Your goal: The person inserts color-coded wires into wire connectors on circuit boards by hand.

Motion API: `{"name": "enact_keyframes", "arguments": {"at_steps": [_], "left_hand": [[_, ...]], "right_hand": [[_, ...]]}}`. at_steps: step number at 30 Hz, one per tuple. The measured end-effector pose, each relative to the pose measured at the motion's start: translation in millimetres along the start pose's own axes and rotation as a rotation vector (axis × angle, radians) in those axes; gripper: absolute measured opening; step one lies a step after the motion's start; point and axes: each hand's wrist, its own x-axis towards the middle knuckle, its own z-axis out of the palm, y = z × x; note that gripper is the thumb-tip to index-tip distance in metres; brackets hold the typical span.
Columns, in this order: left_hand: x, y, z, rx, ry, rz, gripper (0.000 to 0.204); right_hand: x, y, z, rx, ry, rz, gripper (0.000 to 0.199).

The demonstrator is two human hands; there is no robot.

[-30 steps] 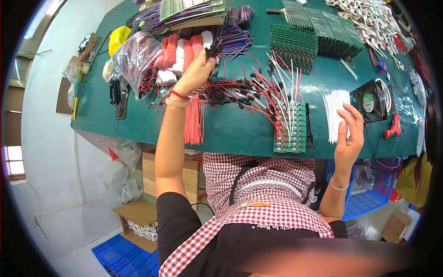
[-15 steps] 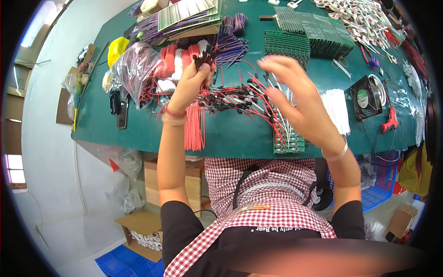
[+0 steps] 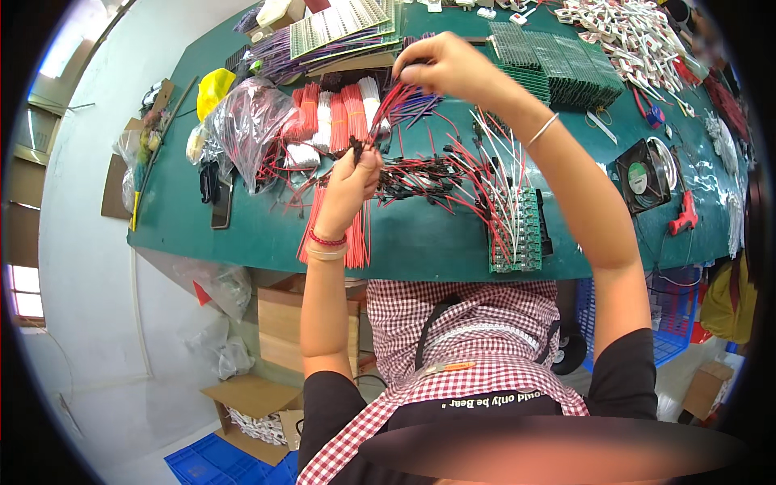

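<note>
My left hand (image 3: 354, 179) is closed around a bunch of wires with black connectors, near the middle of the bench. My right hand (image 3: 436, 66) is raised farther back and to the right, its fingers pinched on the upper ends of these red wires (image 3: 390, 103), which stretch between both hands. Under my left hand lie straight red wires (image 3: 356, 242). Just right of it is a tangle of red, black and white wires with black connectors (image 3: 416, 178). A green circuit board panel (image 3: 517, 242) with red and white wires on it lies near the front edge.
Red and white wire bundles (image 3: 335, 113) lie behind my left hand, beside a clear plastic bag (image 3: 242, 121). Stacked green boards (image 3: 558, 65), a heap of white parts (image 3: 622, 36), a fan (image 3: 643, 176) and a red tool (image 3: 685, 214) occupy the right side. A phone (image 3: 222, 202) lies left.
My right hand has swung up and left from above the circuit board panel and now grips the red wires' ends. My left hand has come down toward me, still holding the bunch.
</note>
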Motion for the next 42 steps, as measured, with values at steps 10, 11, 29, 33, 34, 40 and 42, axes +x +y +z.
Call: {"name": "enact_keyframes", "arguments": {"at_steps": [10,11,29,33,34,40,42], "left_hand": [[-5.4,-11.3,52.8,-1.031,0.202,0.035,0.032],[-7.0,-14.5,63.0,-1.113,0.079,0.126,0.033],[-26.3,-6.1,96.3,-1.214,0.155,0.367,0.022],[-34.4,8.6,121.7,-1.075,0.278,0.396,0.021],[-34.7,6.6,128.0,-1.077,0.275,0.379,0.021],[-26.6,-11.5,140.7,-1.087,0.113,0.436,0.021],[-27.9,-12.0,150.3,-1.088,0.131,0.438,0.020]], "right_hand": [[-35.8,-8.3,29.6,-0.278,0.477,-0.482,0.015],[-46.2,-16.3,43.7,-0.263,0.415,-0.470,0.015],[-173.4,-46.1,67.6,-0.271,0.302,-0.343,0.039],[-194.7,-41.3,68.6,-0.186,0.420,-0.175,0.059],[-193.0,-47.5,72.4,-0.166,0.477,-0.175,0.069],[-204.6,-62.2,63.3,-0.260,0.400,0.026,0.058],[-207.8,-64.1,66.8,0.113,0.231,0.325,0.050]]}}
